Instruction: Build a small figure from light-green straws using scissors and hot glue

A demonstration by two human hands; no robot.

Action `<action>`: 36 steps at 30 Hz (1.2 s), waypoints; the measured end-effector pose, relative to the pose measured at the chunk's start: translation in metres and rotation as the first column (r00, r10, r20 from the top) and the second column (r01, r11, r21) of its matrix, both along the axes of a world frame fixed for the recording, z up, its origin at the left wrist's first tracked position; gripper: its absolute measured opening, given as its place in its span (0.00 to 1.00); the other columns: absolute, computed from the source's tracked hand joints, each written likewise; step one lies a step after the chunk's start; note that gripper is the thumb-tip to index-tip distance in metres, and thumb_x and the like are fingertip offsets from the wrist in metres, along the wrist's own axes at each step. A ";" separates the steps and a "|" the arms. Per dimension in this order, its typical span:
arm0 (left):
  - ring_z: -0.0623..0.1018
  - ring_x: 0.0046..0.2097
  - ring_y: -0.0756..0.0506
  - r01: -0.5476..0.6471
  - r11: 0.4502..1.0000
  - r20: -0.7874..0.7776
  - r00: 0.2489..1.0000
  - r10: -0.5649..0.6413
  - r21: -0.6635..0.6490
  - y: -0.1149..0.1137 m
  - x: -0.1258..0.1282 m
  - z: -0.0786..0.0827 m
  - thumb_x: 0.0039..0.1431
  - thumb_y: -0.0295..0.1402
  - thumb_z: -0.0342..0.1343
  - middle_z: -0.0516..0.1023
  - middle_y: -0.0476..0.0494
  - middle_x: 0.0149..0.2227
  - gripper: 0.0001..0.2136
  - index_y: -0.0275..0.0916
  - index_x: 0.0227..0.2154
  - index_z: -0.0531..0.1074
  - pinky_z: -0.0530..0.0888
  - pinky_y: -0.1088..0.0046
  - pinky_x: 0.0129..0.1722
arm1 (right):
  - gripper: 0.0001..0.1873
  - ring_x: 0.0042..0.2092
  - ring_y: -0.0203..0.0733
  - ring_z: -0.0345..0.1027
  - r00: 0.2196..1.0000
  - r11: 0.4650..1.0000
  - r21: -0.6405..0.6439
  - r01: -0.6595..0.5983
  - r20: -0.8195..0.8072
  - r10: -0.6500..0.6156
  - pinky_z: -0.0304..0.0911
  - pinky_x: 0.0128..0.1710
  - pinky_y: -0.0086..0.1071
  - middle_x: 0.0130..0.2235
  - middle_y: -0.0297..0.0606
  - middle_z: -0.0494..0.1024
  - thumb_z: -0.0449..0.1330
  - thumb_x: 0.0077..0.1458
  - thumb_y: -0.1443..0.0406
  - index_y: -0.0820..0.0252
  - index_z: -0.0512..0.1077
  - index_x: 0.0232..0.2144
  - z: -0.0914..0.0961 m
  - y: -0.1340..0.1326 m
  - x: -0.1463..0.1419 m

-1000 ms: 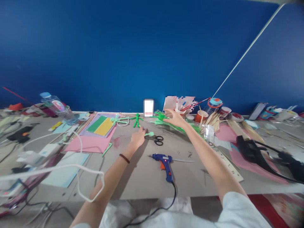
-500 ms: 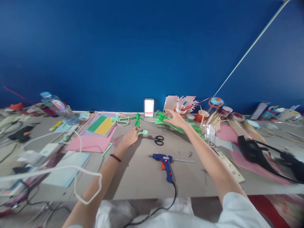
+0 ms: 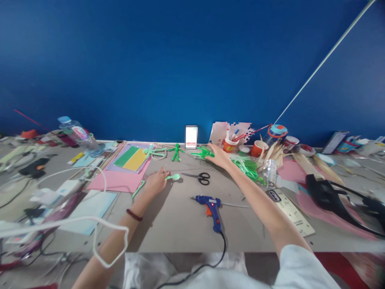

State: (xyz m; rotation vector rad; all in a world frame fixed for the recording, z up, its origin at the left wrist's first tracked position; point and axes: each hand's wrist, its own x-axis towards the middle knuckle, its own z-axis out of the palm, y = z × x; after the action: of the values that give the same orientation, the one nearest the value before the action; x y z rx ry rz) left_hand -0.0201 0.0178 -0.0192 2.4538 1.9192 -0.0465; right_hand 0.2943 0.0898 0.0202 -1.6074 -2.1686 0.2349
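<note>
My left hand (image 3: 156,181) is closed in a pinch on a small light-green pipe-cleaner piece (image 3: 173,177), just above the grey table (image 3: 180,224). My right hand (image 3: 219,156) reaches far forward with fingers stretched out flat onto a bundle of bright green pipe cleaners (image 3: 245,165) lying near the wall. Between the hands lie black scissors (image 3: 201,178). A small green pipe-cleaner figure (image 3: 177,152) stands behind them. A blue glue gun (image 3: 210,205) with its black cord lies closer to me.
Pink, green and yellow paper sheets (image 3: 128,164) lie at the left, with a water bottle (image 3: 77,134) and white cords (image 3: 99,224). Cups (image 3: 230,144) with pens, wooden sticks (image 3: 272,154), a ruler (image 3: 290,210) and a black tool (image 3: 323,192) crowd the right. A blue wall rises behind.
My left hand has drawn back toward me and leftward with the light-green piece. My right hand has lowered onto the green bundle. The view shifted slightly.
</note>
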 end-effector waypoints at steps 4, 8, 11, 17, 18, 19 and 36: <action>0.75 0.38 0.42 -0.045 0.998 -0.045 0.998 0.046 0.039 -0.041 -0.015 0.000 0.56 0.24 0.42 0.69 0.35 0.45 0.19 0.38 0.50 0.67 0.70 0.70 0.30 | 0.41 0.57 0.59 0.58 0.990 0.995 0.102 0.001 0.137 -0.015 0.54 0.55 0.51 0.58 0.52 0.62 0.63 0.48 0.60 0.59 0.51 0.61 -0.007 -0.002 -0.011; 0.75 0.34 0.45 -0.156 0.988 -0.030 0.987 0.155 -0.017 -0.091 -0.017 0.005 0.58 0.24 0.40 0.71 0.38 0.42 0.17 0.37 0.47 0.67 0.69 0.72 0.28 | 0.39 0.64 0.59 0.43 0.965 0.968 0.224 -0.115 0.256 0.055 0.40 0.61 0.53 0.63 0.53 0.52 0.62 0.49 0.65 0.62 0.52 0.60 -0.003 -0.025 -0.043; 0.75 0.33 0.45 -0.260 0.965 -0.022 0.965 0.260 -0.034 -0.123 -0.013 0.008 0.59 0.25 0.39 0.71 0.39 0.40 0.17 0.36 0.48 0.66 0.67 0.71 0.26 | 0.27 0.60 0.57 0.54 0.901 0.934 0.090 -0.345 0.311 0.302 0.49 0.59 0.48 0.58 0.53 0.62 0.59 0.53 0.64 0.64 0.62 0.55 0.001 -0.058 -0.081; 0.77 0.36 0.44 -0.387 0.918 0.002 0.921 0.389 -0.091 -0.184 -0.019 -0.010 0.60 0.30 0.41 0.73 0.37 0.43 0.19 0.35 0.53 0.65 0.68 0.72 0.24 | 0.23 0.49 0.49 0.68 0.700 0.733 -0.085 -0.675 0.239 0.673 0.63 0.49 0.38 0.50 0.50 0.73 0.58 0.53 0.61 0.66 0.66 0.50 -0.016 -0.125 -0.145; 0.78 0.36 0.44 -0.380 0.922 0.017 0.924 0.382 -0.070 -0.195 -0.022 -0.014 0.60 0.31 0.42 0.73 0.36 0.45 0.19 0.36 0.53 0.65 0.68 0.73 0.25 | 0.24 0.49 0.49 0.68 0.673 0.716 -0.101 -0.691 0.269 0.688 0.63 0.48 0.37 0.51 0.50 0.72 0.58 0.52 0.60 0.66 0.66 0.51 -0.022 -0.134 -0.151; 0.78 0.35 0.45 -0.385 0.922 0.027 0.922 0.387 -0.048 -0.204 -0.025 -0.019 0.60 0.32 0.43 0.73 0.36 0.45 0.19 0.37 0.53 0.66 0.69 0.73 0.26 | 0.25 0.50 0.48 0.68 0.648 0.701 -0.104 -0.705 0.305 0.698 0.63 0.48 0.35 0.51 0.48 0.72 0.58 0.53 0.57 0.64 0.66 0.51 -0.029 -0.142 -0.156; 0.79 0.39 0.45 -0.241 0.944 0.301 0.939 0.168 0.225 -0.258 -0.069 -0.066 0.51 0.23 0.45 0.79 0.47 0.41 0.20 0.49 0.39 0.76 0.75 0.74 0.36 | 0.22 0.54 0.43 0.64 0.557 0.607 -0.061 -0.792 0.335 0.760 0.60 0.52 0.35 0.54 0.43 0.71 0.48 0.59 0.56 0.61 0.66 0.51 -0.047 -0.164 -0.154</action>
State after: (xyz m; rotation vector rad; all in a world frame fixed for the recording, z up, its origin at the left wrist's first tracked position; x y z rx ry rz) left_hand -0.0886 -0.2400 -0.0856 2.2269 2.1501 0.5580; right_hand 0.1401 -0.0740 -0.0266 -0.5165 -2.9958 0.1063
